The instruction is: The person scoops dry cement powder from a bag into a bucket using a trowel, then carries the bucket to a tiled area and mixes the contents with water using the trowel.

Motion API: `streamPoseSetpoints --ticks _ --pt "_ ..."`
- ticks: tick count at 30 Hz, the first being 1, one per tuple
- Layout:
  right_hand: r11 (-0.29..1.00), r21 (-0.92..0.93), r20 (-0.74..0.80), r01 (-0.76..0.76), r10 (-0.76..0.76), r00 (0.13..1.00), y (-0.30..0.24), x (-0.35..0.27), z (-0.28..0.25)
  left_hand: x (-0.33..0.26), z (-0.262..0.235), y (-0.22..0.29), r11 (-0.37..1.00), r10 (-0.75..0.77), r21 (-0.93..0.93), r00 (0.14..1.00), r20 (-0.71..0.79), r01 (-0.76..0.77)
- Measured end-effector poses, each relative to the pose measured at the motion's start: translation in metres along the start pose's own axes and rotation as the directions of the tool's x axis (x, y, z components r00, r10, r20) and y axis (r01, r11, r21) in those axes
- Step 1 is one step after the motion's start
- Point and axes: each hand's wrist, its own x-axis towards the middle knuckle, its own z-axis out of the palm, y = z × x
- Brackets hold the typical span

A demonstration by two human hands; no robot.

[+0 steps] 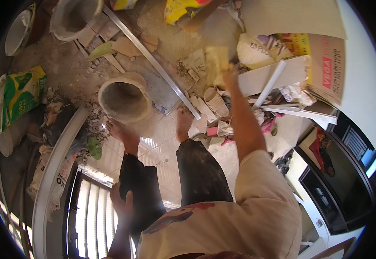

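Sponge [217,60], yellowish and blurred, is being gripped in the right hand [229,74], raised at arm's length over the littered floor [162,134]; it is looking light and soft, best pinched by its edge. Nearer, the left hand [122,203] is resting open-fingered on the thigh. Beyond the feet, a grey bucket [125,100] is standing apparently empty, crusted inside; another bucket [74,17] is sitting farther off.

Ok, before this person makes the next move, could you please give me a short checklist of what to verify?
1. Right hand grips the yellow object: ok, but it is blurred and its kind cannot be told.
2. Left hand free: ok, it lies flat on the left thigh.
3. Safe footing: not ok, bare feet beside rubble.
4. Space by the left foot: not ok, grey bucket close.
5. Long metal bar away from the right foot: not ok.
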Motion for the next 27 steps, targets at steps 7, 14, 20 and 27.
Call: streamPoseSetpoints --ticks 7,14,20,27 --pt "0.988 -0.139 0.097 0.062 -0.049 0.994 0.043 0.197 0.032 0.010 0.023 0.059 0.993 -0.057 0.109 0.998 0.019 0.055" --pt "0.980 0.061 0.548 0.191 -0.193 0.814 -0.043 0.174 0.076 0.016 0.046 0.101 0.992 -0.105 0.070 0.993 0.059 0.101" --pt "0.836 0.072 0.290 0.545 -0.540 0.790 -0.031 0.085 0.091 0.008 0.058 0.090 0.990 -0.104 0.101 0.993 0.052 0.098" --pt "0.993 0.110 0.361 0.054 -0.090 0.928 0.042 0.113 0.045 0.010 0.054 0.085 0.990 -0.114 0.090 0.993 0.035 0.111"
